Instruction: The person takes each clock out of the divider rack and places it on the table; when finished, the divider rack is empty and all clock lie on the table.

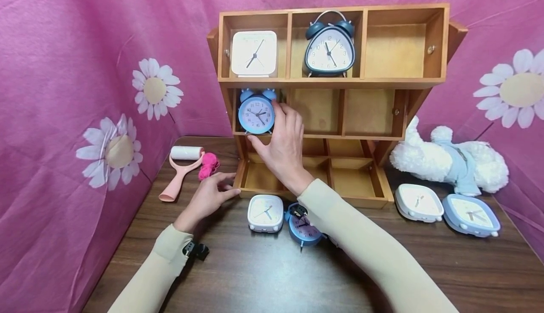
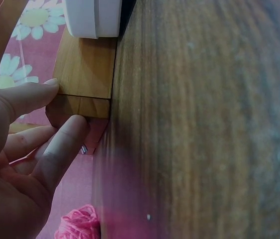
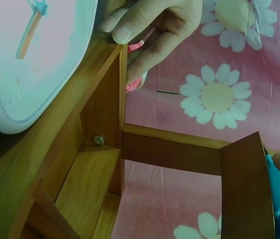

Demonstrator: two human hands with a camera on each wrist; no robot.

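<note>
My right hand (image 1: 284,138) holds a blue twin-bell alarm clock (image 1: 256,114) in the left compartment of the middle tier of a wooden shelf (image 1: 331,84). That clock also shows at the edge of the right wrist view, with fingertips on it. Low on the left, my left hand (image 1: 208,196) pinches the shelf's bottom front corner (image 2: 80,105) between thumb and fingers. In front of the shelf stand a white square clock (image 1: 265,213) and another blue twin-bell clock (image 1: 304,230), partly hidden by my right sleeve.
On the top tier are a white square clock (image 1: 254,53) and a dark teal bell clock (image 1: 329,52). To the right lie a white plush toy (image 1: 429,159), a white clock (image 1: 418,202) and a blue clock (image 1: 471,215). A lint roller (image 1: 180,173) and pink yarn (image 1: 208,165) lie left.
</note>
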